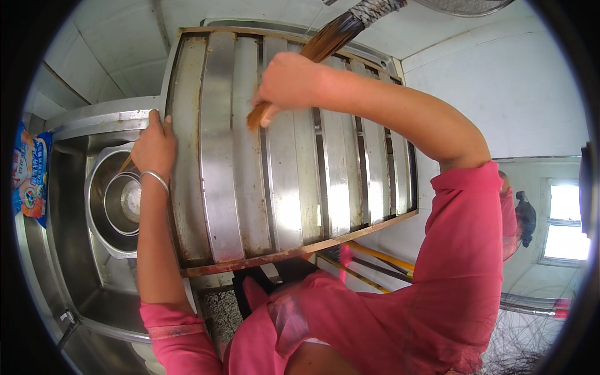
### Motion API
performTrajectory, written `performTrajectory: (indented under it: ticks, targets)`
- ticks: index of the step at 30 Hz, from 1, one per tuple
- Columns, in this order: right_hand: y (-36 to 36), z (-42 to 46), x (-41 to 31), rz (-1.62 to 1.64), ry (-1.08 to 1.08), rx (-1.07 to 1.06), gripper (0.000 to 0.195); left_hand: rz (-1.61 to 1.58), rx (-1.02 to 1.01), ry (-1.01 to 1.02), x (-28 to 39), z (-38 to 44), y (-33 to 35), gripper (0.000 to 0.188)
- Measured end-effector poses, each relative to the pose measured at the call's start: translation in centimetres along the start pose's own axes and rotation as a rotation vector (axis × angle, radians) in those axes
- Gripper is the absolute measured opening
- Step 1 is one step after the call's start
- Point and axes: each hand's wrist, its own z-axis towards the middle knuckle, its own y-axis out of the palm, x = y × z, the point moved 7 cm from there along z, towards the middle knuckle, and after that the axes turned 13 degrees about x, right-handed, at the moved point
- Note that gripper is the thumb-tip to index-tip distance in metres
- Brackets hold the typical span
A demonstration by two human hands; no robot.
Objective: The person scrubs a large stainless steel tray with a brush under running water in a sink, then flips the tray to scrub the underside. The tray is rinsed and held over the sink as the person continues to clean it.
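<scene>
A metal slatted panel (218, 154), which looks like a range-hood baffle filter, lies tilted in front of me, with brown grime along its frame and slats. My right hand (290, 84) is closed around the brown bristles of a long fibre brush (328, 40). The brush's wrapped end points up and away, and its bristle tips meet the slats left of the panel's middle. My left hand (154, 145) rests at the panel's left edge, fingers along the frame; how firmly it grips is hard to tell.
Left of the panel is a stainless-steel sink (70, 187) holding a metal basin (96, 215) with a smaller round pot (124, 201) inside. A blue-and-orange printed bag (33, 173) stands at the far left. Yellow and black bars (375, 258) are below the panel's right side.
</scene>
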Motion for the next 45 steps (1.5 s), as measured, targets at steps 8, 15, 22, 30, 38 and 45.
performTrajectory:
  ticks: [8,15,22,30,38,45]
  targets:
    - [5.4,0.1,-1.5,0.46,0.15,-0.065,0.059,0.092,0.006,0.015,-0.2,0.1,0.4,0.037]
    - [8.7,-5.2,0.2,1.046,0.32,0.437,0.079,0.095,0.011,-0.002,0.1,0.1,0.4,0.042]
    - [9.5,-10.8,2.7,1.153,0.457,1.036,0.086,0.078,0.063,0.019,-0.1,0.1,0.5,0.047]
    - [12.0,-10.2,2.1,0.736,0.459,0.795,0.056,0.083,0.088,0.035,0.2,0.3,0.4,0.052]
    - [11.4,-8.0,5.7,0.575,0.497,0.615,0.041,0.062,0.089,0.005,-0.3,0.0,0.4,0.057]
    - [8.8,-2.0,10.8,0.058,0.232,0.592,0.049,0.067,0.096,0.055,0.5,0.4,0.6,0.057]
